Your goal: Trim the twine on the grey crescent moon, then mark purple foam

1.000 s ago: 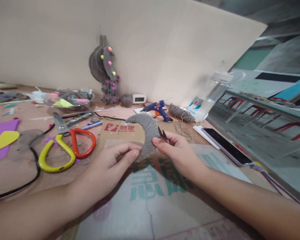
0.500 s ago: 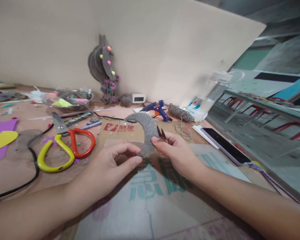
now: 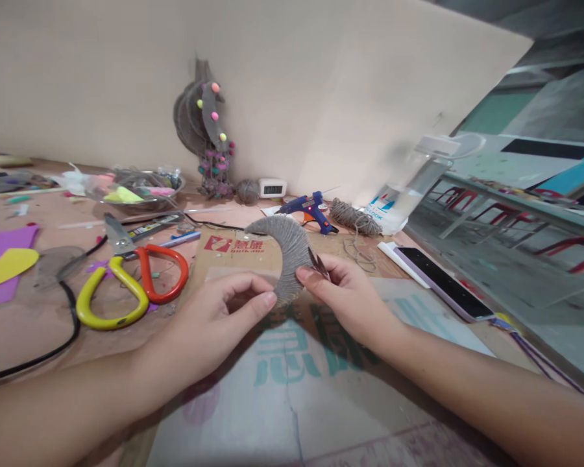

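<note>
A crescent wrapped in grey yarn (image 3: 292,250) is held up over the cardboard, its upper tip pointing left. My left hand (image 3: 236,308) pinches its lower end between thumb and fingers. With thumb and fingers, my right hand (image 3: 343,292) grips the outer right edge. Small dark pointed pieces (image 3: 318,263) stick out between the right fingers beside the crescent; what they are is hard to make out. Beneath both hands lies a translucent sheet with green lettering (image 3: 233,415) on the cardboard (image 3: 238,258).
Scissors (image 3: 114,292), a black cable (image 3: 73,305) and purple felt (image 3: 10,285) lie left. Behind are a bowl of materials (image 3: 136,202), a decorated hanging (image 3: 207,130), a clock (image 3: 272,189), a blue glue gun (image 3: 311,211) and yarn (image 3: 355,219). At right: bottle (image 3: 409,188), phone (image 3: 445,283).
The whole view has shifted slightly, with the table items a little higher and further right. Both hands keep hold of the crescent, which shows slightly more of its flat face.
</note>
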Motion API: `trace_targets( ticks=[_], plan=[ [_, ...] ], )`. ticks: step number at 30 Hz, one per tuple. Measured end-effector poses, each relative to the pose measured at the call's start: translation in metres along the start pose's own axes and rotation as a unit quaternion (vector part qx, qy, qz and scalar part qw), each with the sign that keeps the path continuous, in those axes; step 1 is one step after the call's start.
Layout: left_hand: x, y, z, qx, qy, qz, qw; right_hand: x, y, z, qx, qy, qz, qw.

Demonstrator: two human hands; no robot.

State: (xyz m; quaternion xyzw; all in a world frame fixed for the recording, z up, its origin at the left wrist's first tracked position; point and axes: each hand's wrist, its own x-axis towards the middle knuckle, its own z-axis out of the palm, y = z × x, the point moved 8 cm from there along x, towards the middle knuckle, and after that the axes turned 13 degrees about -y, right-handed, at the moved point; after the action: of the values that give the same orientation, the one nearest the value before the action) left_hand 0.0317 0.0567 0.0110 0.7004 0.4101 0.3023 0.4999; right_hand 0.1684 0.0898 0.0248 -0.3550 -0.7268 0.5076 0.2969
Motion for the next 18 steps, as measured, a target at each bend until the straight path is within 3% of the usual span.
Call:
trace_targets(
  ticks=[9, 18],
  plan=[
    [0.002, -0.0035, 0.0007, 0.012, 0.001, -0.024, 1.0, 0.0003, 0.0018, -0.0014, 0.001, 0.0, -0.001, 1.0],
    [0.0005, -0.0016, 0.0012, 0.021, 0.01, 0.004, 1.0, 0.0015, 0.006, 0.0002, 0.011, -0.015, 0.007, 1.0]
  ],
)
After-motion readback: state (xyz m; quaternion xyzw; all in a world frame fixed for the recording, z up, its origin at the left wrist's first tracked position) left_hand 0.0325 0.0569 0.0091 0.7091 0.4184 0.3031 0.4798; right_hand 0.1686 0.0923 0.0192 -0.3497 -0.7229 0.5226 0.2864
